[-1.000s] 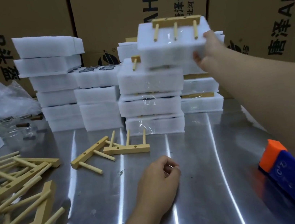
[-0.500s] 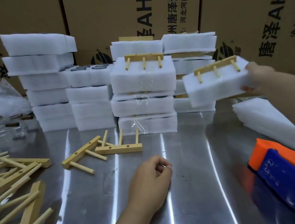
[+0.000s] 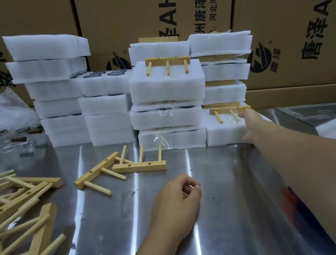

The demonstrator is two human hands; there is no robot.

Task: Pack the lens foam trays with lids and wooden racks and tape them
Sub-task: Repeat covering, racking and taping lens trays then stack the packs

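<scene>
- One packed foam tray (image 3: 223, 130) is what I am watching: a thick white foam block, soft and fuzzy at its edges, lying flat on the steel table (image 3: 224, 184).
- Its wooden rack (image 3: 225, 110) lies on top. It is pale yellow, with the bar along the far edge and round pegs pointing back toward me. I can count two pegs, and the bar's right end is hidden under the hand.
- The tray sits just right of the front stack (image 3: 169, 110), close against that stack's bottom pack. The stack is three packs high, and the top one carries the same kind of rack with three pegs. Clear tape glints on the front faces.
- My right hand (image 3: 251, 126) grips the tray's right end, with fingers over the top and thumb low on the front face.
- My left hand (image 3: 177, 201) rests on the table nearer me, fingers loosely curled. I see nothing in it.
- Two loose racks (image 3: 139, 166) lie on the table before the stack, their pegs crossing.
- More racks are heaped at the left edge in a pile (image 3: 13, 214).
- Printed cardboard boxes (image 3: 146, 11) stand behind everything.
</scene>
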